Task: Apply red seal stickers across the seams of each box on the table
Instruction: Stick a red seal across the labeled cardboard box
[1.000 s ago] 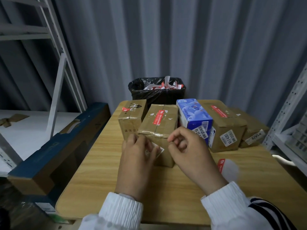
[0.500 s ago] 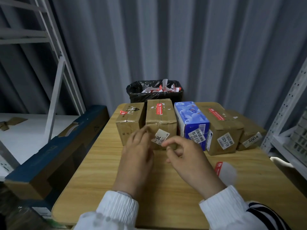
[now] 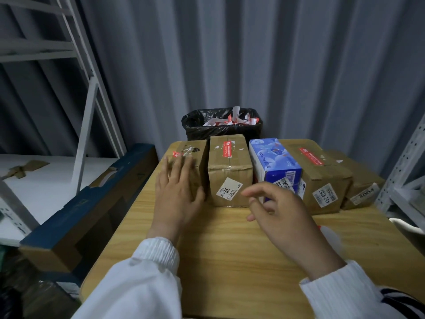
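Cardboard end box (image 3: 195, 155) lay under our left hand (image 3: 177, 194), fingers straight and spread; our right hand (image 3: 282, 215) hovered loose, empty. Next, we judged: draw it forward, seal.

The left hand (image 3: 177, 196) was spread open before the leftmost cardboard box (image 3: 195, 149) on the wooden table (image 3: 230, 249); the right hand (image 3: 285, 212) was held loosely curled, empty, near the blue box (image 3: 273, 157).

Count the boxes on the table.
5, left to right: leftmost cardboard box by the left hand, cardboard box with a red seal, blue box, larger cardboard box, low cardboard box. Others may hide behind.
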